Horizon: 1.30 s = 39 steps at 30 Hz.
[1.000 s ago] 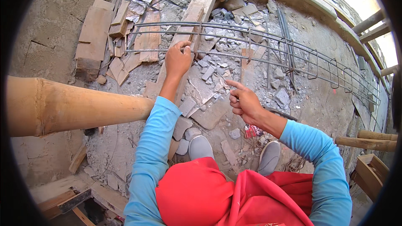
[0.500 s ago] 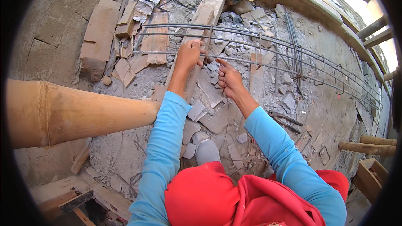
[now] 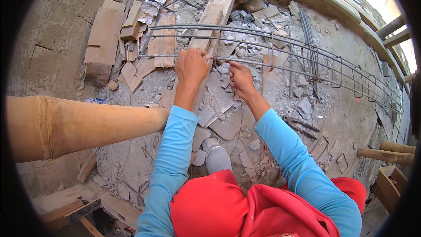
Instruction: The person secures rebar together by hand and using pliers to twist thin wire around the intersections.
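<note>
A long cage of steel reinforcing bars (image 3: 280, 66) runs across the view, with square stirrups around its bars. At the near bar, beside a rusty stirrup (image 3: 215, 41), my left hand (image 3: 191, 68) is closed with its fingers curled in; what they hold is hidden. Just to the right, below the same bar, my right hand (image 3: 242, 79) pinches a thin dark tie wire (image 3: 240, 116), whose length trails down from the palm. My right fingertips point toward the joint of bar and stirrup.
A wooden plank (image 3: 219, 6) lies under the cage amid broken concrete (image 3: 243, 39). A thick bamboo pole (image 3: 96, 123) juts in from the left. Pincers (image 3: 301, 125) lie on the ground right of my right arm. Stacked boards (image 3: 105, 35) stand at the left.
My left hand has turned, its back now more upward, and shifted slightly left and down. My right hand has moved slightly, and the wire below it shows more plainly.
</note>
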{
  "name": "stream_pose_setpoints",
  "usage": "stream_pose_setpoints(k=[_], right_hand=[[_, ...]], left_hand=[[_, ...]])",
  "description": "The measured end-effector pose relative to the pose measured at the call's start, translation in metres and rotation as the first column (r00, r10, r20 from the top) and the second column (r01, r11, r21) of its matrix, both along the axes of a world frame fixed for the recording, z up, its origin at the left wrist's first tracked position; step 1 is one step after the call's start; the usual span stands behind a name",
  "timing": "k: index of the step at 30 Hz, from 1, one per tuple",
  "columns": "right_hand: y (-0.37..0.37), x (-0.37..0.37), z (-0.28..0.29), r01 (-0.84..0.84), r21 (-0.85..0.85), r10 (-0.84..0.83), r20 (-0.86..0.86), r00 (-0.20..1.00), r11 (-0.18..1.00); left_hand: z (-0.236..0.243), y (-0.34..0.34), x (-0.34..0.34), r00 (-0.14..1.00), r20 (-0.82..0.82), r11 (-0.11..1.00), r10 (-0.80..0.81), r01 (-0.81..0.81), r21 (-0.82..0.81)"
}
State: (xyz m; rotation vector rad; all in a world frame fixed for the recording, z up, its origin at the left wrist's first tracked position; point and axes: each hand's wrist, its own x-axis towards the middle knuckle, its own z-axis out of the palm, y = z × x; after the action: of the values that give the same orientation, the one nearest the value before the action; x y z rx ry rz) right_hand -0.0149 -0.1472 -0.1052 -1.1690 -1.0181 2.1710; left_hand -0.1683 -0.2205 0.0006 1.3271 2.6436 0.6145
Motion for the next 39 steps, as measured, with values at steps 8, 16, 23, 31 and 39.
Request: stream_pose_setpoints(k=[8,16,23,31,39], right_hand=[[0.001,-0.002,0.003,0.081,-0.032,-0.081,0.009,0.997,0.996],[0.017,0.004,0.012,0.075,-0.063,-0.082,-0.123,0.989,0.995],[0.003,-0.011,0.005,0.089,-0.139,-0.118,-0.218,0.969,0.986],[-0.002,-0.01,-0.005,0.204,-0.218,-0.248,-0.197,0.949,0.954],[0.006,-0.012,-0.002,0.167,-0.224,-0.217,-0.223,0.95,0.96]], left_hand=[[0.006,-0.002,0.0,0.936,-0.292,0.979,-0.195,0.203,-0.002],[-0.002,0.008,-0.021,0.931,-0.072,0.933,-0.357,0.353,-0.072],[-0.008,0.005,-0.036,0.856,-0.157,0.862,-0.493,0.456,-0.221],[0.005,0.031,-0.026,0.894,0.033,0.811,-0.447,0.421,-0.406],[0.009,0.077,-0.068,0.821,0.384,0.641,-0.423,0.57,-0.513]])
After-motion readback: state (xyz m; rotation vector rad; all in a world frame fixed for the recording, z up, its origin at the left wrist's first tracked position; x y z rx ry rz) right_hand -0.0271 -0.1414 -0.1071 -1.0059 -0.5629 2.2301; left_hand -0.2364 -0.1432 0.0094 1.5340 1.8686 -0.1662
